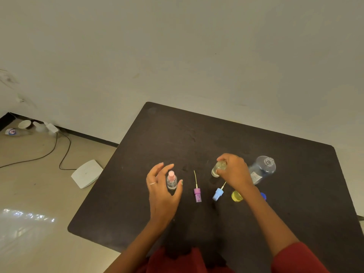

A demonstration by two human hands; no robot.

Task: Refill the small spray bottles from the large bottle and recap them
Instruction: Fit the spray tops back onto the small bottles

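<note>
Left hand [160,191] cupped round pink-capped bottle [171,181], right hand [235,170] gripping open bottle [218,169]

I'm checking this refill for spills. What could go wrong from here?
The large clear plastic bottle stands uncapped right beside the right hand, so a bump could tip it. That hand tilts a small uncapped clear bottle, which may dribble. The purple spray pump and blue spray pump lie loose near both forearms.
</note>
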